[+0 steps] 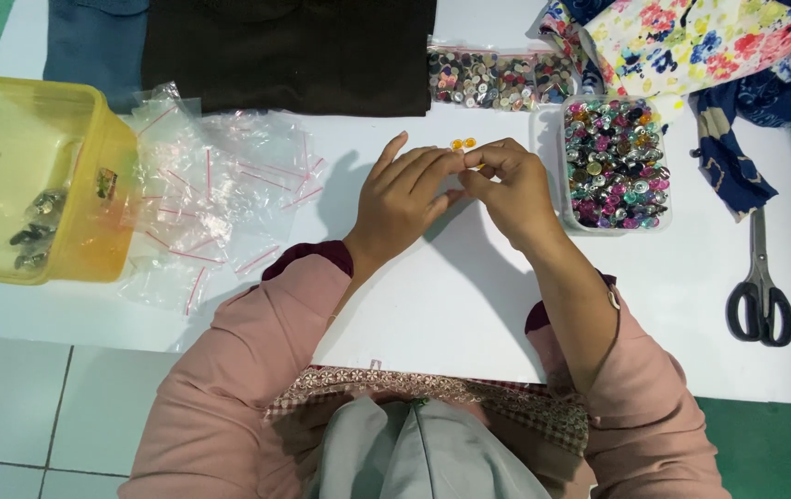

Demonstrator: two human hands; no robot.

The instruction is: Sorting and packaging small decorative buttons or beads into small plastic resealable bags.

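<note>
A person's left hand point(402, 199) and right hand point(513, 185) meet fingertip to fingertip, pinching something too small to identify. Two orange buttons point(463, 143) lie on the white table point(469, 305) just at twelve o'clock. At three o'clock, a clear tub point(549, 139) holds mixed buttons.

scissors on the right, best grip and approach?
Take the scissors by the black loop handles, which lie at the near end with the closed blades pointing away. They lie flat on the table with bare surface around them, so come from above on the near side.
</note>
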